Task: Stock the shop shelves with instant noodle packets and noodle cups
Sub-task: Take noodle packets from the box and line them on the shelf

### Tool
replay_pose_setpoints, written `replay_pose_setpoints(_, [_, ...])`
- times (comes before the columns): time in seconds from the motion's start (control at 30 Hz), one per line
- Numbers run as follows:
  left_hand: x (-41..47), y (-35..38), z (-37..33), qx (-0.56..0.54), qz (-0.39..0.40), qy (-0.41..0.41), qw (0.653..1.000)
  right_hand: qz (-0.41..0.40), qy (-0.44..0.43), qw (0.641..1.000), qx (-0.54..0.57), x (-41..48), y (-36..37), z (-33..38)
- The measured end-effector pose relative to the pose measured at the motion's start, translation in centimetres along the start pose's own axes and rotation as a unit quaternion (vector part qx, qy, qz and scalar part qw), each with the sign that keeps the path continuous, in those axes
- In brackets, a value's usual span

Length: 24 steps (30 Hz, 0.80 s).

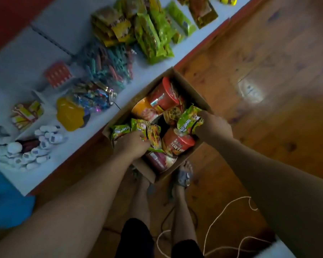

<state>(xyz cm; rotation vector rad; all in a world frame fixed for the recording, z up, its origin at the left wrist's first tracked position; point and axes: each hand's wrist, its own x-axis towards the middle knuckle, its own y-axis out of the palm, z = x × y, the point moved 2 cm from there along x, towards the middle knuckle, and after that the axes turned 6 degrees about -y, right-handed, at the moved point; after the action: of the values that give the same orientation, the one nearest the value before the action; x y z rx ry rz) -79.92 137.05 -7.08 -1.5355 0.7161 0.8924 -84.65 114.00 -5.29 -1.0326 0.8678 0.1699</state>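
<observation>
Head view: left hand (131,145) grips noodle packet (150,129) — right hand (213,125) pinches second packet (188,120).
Feel: light, crinkly; I'd grab edges.

matt cardboard box (191,86), glossy plastic packets (189,120), wood floor (268,53)

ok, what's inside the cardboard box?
The cardboard box holds green noodle packets, red noodle cups and an orange cup. The left hand and right hand each grip one packet. Lower layers and the box floor are covered.

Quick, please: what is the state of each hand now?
Left hand: grips a green noodle packet.
Right hand: grips a second green packet.
</observation>
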Motion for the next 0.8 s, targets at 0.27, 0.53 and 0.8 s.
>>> replay_pose_setpoints(0.27, [7.5,4.4,0.2,-0.007,-0.04,-0.075,0.996,-0.013,0.013,1.0,0.011,6.8,5.4,-2.0])
replay_pose_setpoints(0.53, [10.8,6.0,2.2,-0.025,-0.062,-0.141,0.988,-0.035,0.008,0.999,-0.016,9.9,7.4,-2.2])
replay_pose_setpoints(0.8, [10.3,5.1,0.9,-0.218,-0.058,-0.18,0.957,-0.08,-0.037,0.993,-0.079,8.7,7.2,-3.2])
